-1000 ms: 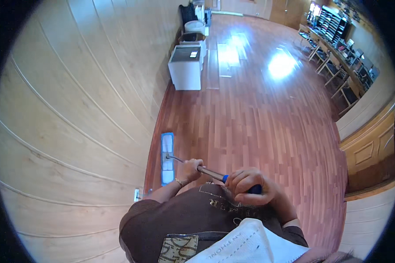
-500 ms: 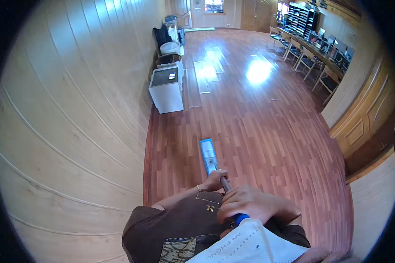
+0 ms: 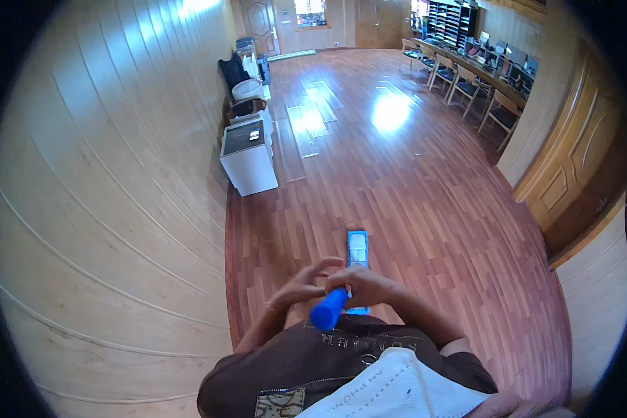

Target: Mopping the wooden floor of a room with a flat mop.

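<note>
The mop has come away from the left wall, where its flat blue head lay a second ago, and now lies on the open floor straight ahead of the person, pointing far. Its near end shows again just below the hands. The hold has changed too: the left hand, which was closed round the pole, is now loose, its fingers curved and spread just left of the right hand. Whether it still touches the pole I cannot tell. The right hand is closed round the top of the pole, with the blue handle sticking out near and to the left. For the mopping, this looks like a change of grip, with the right hand alone keeping control. The white cabinet stands farther off along the left wall, well apart from the mop
</note>
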A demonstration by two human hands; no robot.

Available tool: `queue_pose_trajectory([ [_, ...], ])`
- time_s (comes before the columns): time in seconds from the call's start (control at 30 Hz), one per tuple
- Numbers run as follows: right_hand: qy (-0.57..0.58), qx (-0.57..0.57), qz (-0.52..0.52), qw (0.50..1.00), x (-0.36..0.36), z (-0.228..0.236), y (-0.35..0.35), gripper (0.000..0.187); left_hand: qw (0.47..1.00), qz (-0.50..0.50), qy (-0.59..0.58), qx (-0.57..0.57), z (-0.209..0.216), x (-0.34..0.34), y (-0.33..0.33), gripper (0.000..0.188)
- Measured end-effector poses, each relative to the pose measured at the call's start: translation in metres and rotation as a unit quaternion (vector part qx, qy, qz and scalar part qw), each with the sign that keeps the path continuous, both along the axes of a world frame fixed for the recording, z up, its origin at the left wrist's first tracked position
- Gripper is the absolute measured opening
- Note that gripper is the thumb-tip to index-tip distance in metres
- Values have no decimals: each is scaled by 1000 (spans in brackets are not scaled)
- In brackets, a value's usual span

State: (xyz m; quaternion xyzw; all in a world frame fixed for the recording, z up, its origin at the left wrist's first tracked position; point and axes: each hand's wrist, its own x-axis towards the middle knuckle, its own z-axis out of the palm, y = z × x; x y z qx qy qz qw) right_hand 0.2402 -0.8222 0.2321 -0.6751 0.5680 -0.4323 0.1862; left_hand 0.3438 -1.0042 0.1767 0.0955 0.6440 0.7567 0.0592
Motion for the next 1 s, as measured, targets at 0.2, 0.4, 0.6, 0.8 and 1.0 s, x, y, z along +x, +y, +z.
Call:
queue_pose_trajectory([
  [0.2, -59, 108, -55, 991, -36, -97, -52, 29, 939, 83, 332, 21, 105, 61, -7, 81],
  [0.4, -70, 145, -93, 983, -71, -246, -67, 35, 827, 171, 452, -287, 124, 63, -20, 54],
  [0.6, 2, 80, -189, 979, -59, -257, -74, 9, 791, 189, 517, -268, 129, 44, -20, 35],
  [0.8, 35, 125, -322, 938, -83, -255, -50, 10, 820, 223, 508, -141, 108, -21, -30, 27],
  [1.0, -13, 147, -479, 865, -101, -259, 15, 8, 867, 157, 470, -54, 94, -87, -1, 21],
])
